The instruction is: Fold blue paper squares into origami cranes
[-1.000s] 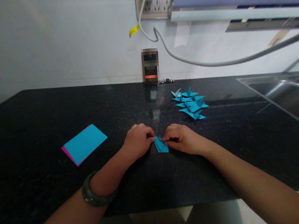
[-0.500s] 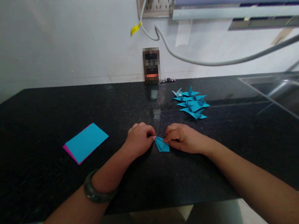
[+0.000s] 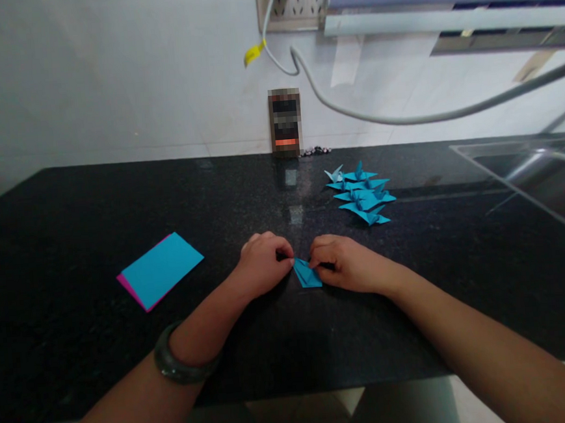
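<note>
Both curled hands hide most of the folded blue paper [image 3: 307, 275].

Black speckled counter [image 3: 67, 209], pretty glossy. A dark box [image 3: 285, 123] stands at its back edge. Tiny beads [image 3: 315, 151] sit just right of the box, blue cranes [image 3: 362, 198] front-right of it, a blue folded piece [image 3: 307, 275] straight in front, and a paper stack [image 3: 160, 270] front-left.

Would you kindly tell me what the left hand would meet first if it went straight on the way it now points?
The left hand points rightward at the folded blue paper, which its fingertips seem to pinch; just beyond that, probably the right hand.
</note>
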The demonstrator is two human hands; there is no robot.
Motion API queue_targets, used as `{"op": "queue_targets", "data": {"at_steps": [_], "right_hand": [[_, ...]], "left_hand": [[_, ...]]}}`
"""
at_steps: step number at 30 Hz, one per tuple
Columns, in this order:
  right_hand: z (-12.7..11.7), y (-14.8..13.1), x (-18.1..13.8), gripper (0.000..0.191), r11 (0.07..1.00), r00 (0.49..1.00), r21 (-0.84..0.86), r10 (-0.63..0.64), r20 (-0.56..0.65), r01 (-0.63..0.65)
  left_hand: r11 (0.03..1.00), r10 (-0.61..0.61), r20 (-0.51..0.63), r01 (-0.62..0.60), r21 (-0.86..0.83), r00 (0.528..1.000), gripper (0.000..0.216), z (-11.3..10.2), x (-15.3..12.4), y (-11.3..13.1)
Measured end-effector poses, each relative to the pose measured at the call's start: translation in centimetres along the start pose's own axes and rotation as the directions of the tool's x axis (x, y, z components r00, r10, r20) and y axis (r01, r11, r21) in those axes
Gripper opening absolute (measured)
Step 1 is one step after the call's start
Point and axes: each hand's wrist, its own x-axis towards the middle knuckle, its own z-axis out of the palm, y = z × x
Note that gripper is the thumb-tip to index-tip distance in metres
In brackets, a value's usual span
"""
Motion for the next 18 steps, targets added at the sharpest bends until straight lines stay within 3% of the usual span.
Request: {"op": "queue_targets", "data": {"at_steps": [9,18], "right_hand": [[0.26,-0.40,0.08,0.011,0.993,0.993,-0.009,0.116,-0.016,-0.116],[0.65,-0.66,0.11,0.008,0.981,0.978,-0.013,0.191,-0.080,-0.193]], "left_hand": [[0.999,0.009,-0.006,-0.009,0.039,1.000,0.028,-0.06,-0.59,0.34],[0.984,0.078,-0.041,-0.070,0.161,0.996,0.024,-0.21,-0.61,0.25]]}}
